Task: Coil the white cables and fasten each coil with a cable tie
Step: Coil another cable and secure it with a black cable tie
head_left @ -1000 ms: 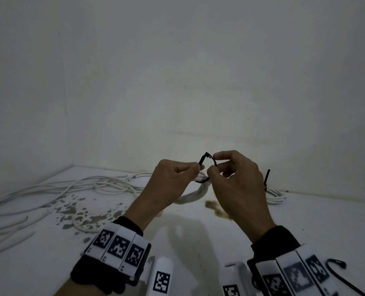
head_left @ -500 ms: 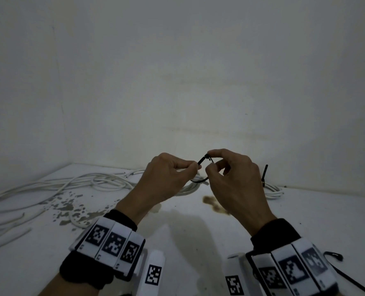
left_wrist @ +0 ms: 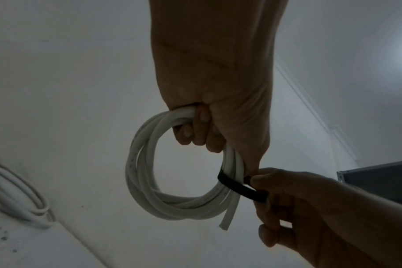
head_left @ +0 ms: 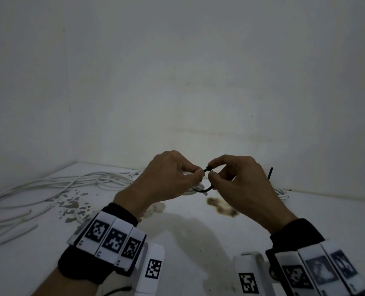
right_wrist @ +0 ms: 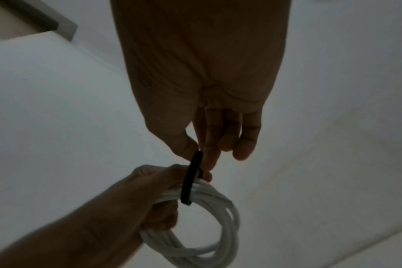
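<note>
Moved since the earlier frame: tie head nearer the left hand, loop smaller. Left fingers curled round the white cable coil; right hand pinching the black cable tie just beside that grip. Best to feed the tail straight, then pull snug.

Blk sleeves, white tag-marked wristbands

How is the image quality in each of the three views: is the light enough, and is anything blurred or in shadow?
Head view: dim, even light, hands throw a soft shadow on the table, right wristband markers smeared. Left wrist view: backlit, the left hand is dark, yet the white coil and black cable tie read clearly. Right wrist view: darker and softer, the right hand nearly a silhouette.
</note>
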Demonstrator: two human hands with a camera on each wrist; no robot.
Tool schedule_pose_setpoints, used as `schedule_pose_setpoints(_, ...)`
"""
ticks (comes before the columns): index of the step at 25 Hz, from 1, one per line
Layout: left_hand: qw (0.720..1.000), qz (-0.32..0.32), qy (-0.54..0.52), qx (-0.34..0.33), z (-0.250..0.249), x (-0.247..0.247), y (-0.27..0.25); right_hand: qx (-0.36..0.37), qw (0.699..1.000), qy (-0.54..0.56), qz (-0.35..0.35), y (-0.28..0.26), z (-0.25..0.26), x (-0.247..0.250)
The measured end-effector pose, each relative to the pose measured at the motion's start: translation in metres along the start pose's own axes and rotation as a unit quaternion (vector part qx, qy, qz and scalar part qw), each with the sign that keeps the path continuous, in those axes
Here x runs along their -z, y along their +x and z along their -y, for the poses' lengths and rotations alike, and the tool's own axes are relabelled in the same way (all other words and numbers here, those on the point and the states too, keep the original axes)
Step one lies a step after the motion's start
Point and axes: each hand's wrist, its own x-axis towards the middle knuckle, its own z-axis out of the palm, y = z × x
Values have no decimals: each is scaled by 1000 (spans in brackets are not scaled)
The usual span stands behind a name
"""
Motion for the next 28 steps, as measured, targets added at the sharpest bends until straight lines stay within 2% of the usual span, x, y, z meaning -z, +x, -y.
schedule_pose_setpoints(1, 1000, 7, -26, -4, -2, 1, 0, -22, 998, 55, 25, -1, 1, 3)
schedule_pose_setpoints(3, 997, 12, -78, -12, -6, 5, 0, -71, 974, 205, 68, -2, 3, 10)
schedule_pose_setpoints(5, 994, 12, -111, -22, -10, 7, 0, -94, 939, 324, 69, -2, 1, 15)
schedule_pose_setpoints(7, 990, 5, -133, -34, -13, 6, 0, -96, 926, 361, 53, -1, 0, 16)
schedule_pose_setpoints(9, 989, 2, -141, -31, -18, 4, 0, -65, 942, 328, 1, -1, 1, 14)
schedule_pose_setpoints(12, 984, 30, -177, 14, -22, -3, -1, -3, 972, 219, -84, -1, 5, 12)
schedule_pose_setpoints(15, 971, 7, -222, 91, -22, -8, 1, 29, 983, 97, -154, 2, 5, 12)
schedule_pose_setpoints(17, 970, -17, -211, 115, -19, -13, 5, 64, 981, 32, -182, 2, 6, 10)
schedule_pose_setpoints(22, 987, -100, -78, 94, -15, -30, 9, 196, 961, -79, -176, -2, 14, -2)
schedule_pose_setpoints(26, 973, -195, -83, 90, -2, -25, 11, 229, 946, -184, -139, -8, 19, -9)
schedule_pose_setpoints(28, 970, -207, -92, 89, 1, -24, 10, 253, 938, -200, -131, -13, 21, -15)
